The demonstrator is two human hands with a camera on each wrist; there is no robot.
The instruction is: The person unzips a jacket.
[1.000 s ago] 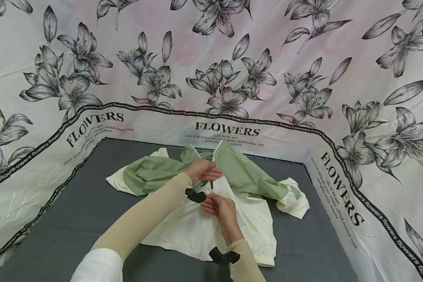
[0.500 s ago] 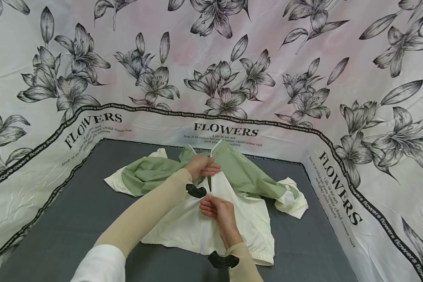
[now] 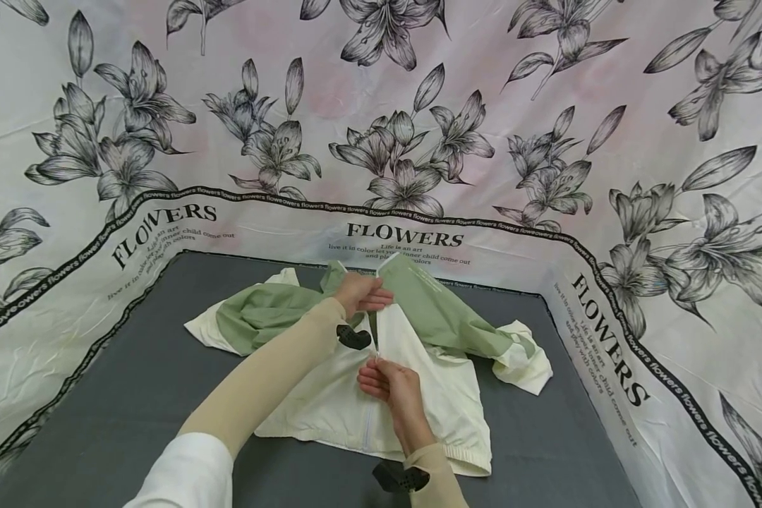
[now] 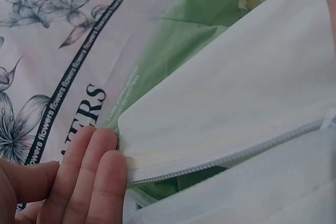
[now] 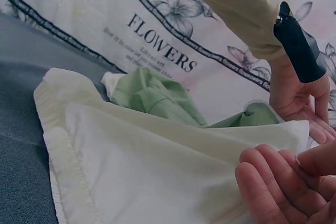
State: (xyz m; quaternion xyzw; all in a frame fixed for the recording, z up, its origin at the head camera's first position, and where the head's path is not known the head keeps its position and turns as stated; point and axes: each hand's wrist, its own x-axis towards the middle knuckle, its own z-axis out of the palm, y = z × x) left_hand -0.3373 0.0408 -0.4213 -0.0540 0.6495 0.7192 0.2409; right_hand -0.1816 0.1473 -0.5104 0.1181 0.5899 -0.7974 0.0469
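A green and cream-white zip jacket [image 3: 444, 402] lies front up, its sleeves spread to both sides. Near the collar my left hand [image 3: 363, 292] pinches the front edge of the jacket beside the zipper and lifts it; the left wrist view shows the thumb and fingers [image 4: 108, 182] at that edge. Lower on the front, my right hand [image 3: 396, 386] pinches the zipper pull between thumb and index finger, the other fingers extended; the pull itself is mostly hidden. Between the hands the zipper teeth [image 4: 226, 159] are parted in a narrow gap. Below the right hand the front is joined.
The jacket rests on a dark grey tabletop [image 3: 121, 395]. White cloth walls [image 3: 406, 176] with printed flowers and lettering rise behind and on both sides. Black camera mounts [image 3: 353, 337] sit on both wrists over beige sleeves.
My right hand has slid slightly down the jacket front with the zipper pull, and the gap above it has grown longer. The left hand keeps its hold near the collar.
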